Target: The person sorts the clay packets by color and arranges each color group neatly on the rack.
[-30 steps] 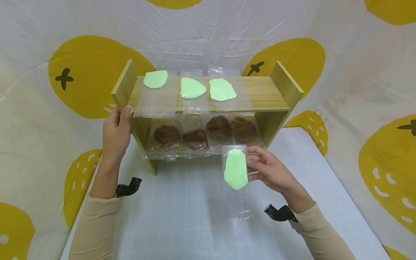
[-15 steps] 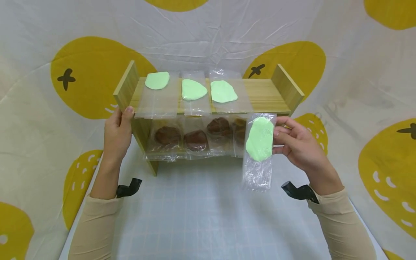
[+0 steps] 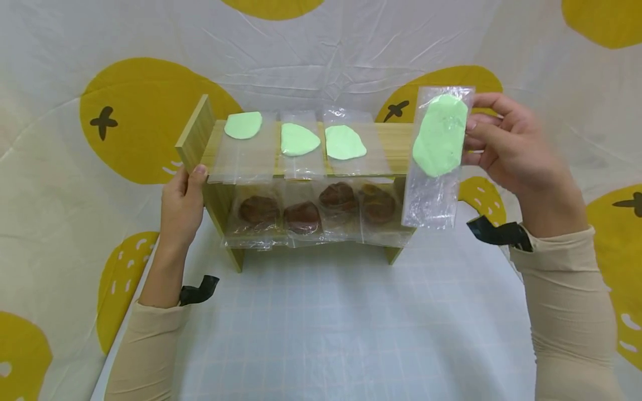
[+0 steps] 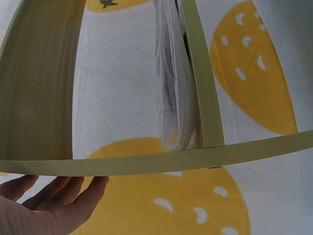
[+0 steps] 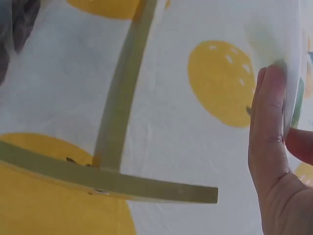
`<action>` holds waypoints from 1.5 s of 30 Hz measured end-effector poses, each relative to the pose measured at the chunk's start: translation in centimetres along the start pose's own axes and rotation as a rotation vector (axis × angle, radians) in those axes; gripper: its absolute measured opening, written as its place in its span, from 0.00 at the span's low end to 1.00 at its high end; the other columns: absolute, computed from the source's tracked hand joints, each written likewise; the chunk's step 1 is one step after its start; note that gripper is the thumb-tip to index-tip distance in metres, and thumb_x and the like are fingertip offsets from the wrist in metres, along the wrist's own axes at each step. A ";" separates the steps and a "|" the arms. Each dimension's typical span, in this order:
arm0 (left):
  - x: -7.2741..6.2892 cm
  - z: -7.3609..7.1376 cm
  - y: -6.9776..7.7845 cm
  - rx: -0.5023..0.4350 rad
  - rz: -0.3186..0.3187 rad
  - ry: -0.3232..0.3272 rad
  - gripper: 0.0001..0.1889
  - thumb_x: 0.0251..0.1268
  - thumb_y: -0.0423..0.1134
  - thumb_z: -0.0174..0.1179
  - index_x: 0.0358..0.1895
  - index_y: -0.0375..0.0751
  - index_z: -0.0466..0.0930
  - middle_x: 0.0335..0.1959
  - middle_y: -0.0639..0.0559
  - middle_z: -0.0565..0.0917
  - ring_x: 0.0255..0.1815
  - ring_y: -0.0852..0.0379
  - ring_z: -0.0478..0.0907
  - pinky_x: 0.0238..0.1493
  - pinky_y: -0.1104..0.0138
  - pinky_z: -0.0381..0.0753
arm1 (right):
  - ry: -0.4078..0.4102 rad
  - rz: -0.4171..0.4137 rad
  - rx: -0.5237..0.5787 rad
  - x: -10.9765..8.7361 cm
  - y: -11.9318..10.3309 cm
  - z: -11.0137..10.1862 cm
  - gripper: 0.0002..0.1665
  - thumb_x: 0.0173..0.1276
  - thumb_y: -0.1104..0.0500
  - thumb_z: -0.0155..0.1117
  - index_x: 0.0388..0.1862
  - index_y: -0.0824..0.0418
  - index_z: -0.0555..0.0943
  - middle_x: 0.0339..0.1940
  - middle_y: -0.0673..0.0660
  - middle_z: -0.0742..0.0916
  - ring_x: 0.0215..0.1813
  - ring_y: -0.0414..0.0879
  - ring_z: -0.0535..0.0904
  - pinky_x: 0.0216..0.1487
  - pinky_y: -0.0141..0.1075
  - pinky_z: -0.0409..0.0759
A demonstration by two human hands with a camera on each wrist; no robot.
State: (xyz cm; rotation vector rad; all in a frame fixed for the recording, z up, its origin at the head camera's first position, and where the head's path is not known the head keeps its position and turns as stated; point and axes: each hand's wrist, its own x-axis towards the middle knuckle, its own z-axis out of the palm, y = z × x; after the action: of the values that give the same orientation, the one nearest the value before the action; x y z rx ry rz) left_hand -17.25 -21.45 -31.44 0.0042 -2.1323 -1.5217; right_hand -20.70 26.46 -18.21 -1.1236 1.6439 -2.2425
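A clear plastic bag [image 3: 432, 200] with a flat light-green piece inside is pinched along its right edge by my right hand [image 3: 516, 139]. It hangs in front of the wooden shelf's right end, covering much of that side panel. In the right wrist view, fingers and thumb meet on the bag edge, right of the shelf. My left hand [image 3: 181, 203] rests on the shelf's left side panel [image 4: 146, 164], its fingertips touching the outer face. Lying on the top board are three similar green bags: left [image 3: 243, 125], middle [image 3: 299, 139] and right [image 3: 345, 142].
Several bags with dark brown lumps [image 3: 302, 216] fill the lower board. The two-tier wooden shelf [image 3: 391, 147] stands on a pale checked table [image 3: 311, 323]. Behind it hangs a white cloth [image 3: 311, 50] with yellow fruit prints. The top board shows bare wood between the right-hand green bag and the held one.
My right hand has lifted the green bag up and to the right, from before the lower board to the shelf's right end. The left hand stays on the side panel.
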 end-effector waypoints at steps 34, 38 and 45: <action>0.0 0.1 0.2 -0.011 -0.019 -0.006 0.24 0.78 0.53 0.50 0.64 0.41 0.76 0.53 0.49 0.78 0.49 0.55 0.71 0.55 0.63 0.69 | 0.405 0.456 -0.276 8.4 0.6 -4.3 0.29 0.68 0.70 0.65 0.64 0.72 0.65 0.43 0.62 0.85 0.38 0.51 0.86 0.41 0.36 0.84; -0.1 0.1 0.3 -0.005 -0.019 -0.005 0.24 0.78 0.54 0.49 0.65 0.41 0.76 0.54 0.48 0.78 0.50 0.55 0.70 0.56 0.62 0.69 | 0.410 0.458 -0.342 8.2 0.4 -4.1 0.30 0.70 0.68 0.63 0.67 0.72 0.64 0.45 0.62 0.84 0.40 0.51 0.86 0.43 0.36 0.83; -0.3 0.1 0.4 0.009 -0.021 -0.008 0.25 0.78 0.56 0.49 0.65 0.43 0.76 0.54 0.47 0.78 0.48 0.54 0.70 0.54 0.62 0.70 | 0.444 0.487 -0.520 7.7 -0.5 -3.7 0.27 0.74 0.61 0.61 0.68 0.65 0.68 0.56 0.59 0.77 0.52 0.51 0.81 0.47 0.31 0.81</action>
State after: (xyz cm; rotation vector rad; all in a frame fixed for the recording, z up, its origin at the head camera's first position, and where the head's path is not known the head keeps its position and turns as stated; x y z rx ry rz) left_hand -16.92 -21.18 -31.25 0.0232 -2.1520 -1.5261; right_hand -28.39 25.50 -14.48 -0.2137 2.4413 -1.8717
